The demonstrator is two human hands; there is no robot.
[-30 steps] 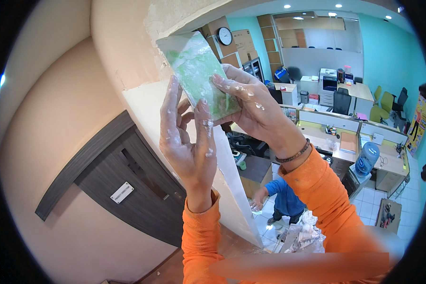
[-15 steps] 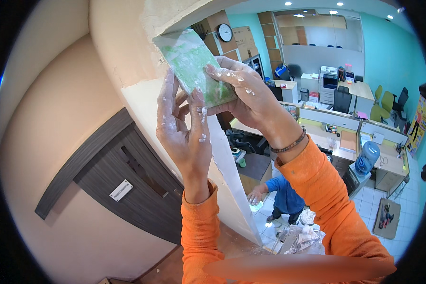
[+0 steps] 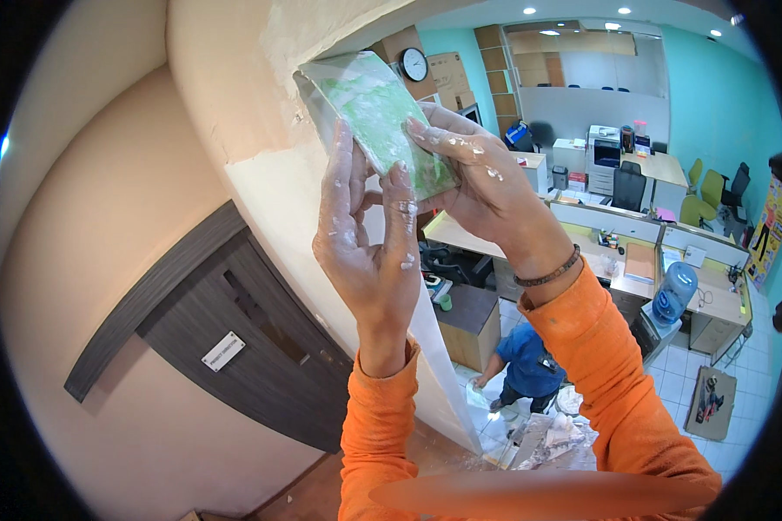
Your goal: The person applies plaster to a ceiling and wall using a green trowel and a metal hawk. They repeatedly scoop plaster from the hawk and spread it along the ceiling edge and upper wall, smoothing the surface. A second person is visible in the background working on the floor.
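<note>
High up in front of me is a flat rectangular board piece, green and smeared with white paste. My right hand grips its right edge, thumb flat on the green face and fingers behind. Below its lower left side, my left hand is closed on the board's edge, with thumb and fingers partly behind it. White paste cakes the fingers of both hands. The board's upper end is at the rough corner of the plastered wall. Its back face is mostly hidden.
A dark wooden door is at the left. Below right, a person in a blue top stands by a heap of plaster debris. Beyond are office desks, a water dispenser bottle and a wall clock.
Both hands and the board piece have shifted right, baring more of the gap beside the wall corner. Below, the person in blue has drawn the outstretched hand lower.
</note>
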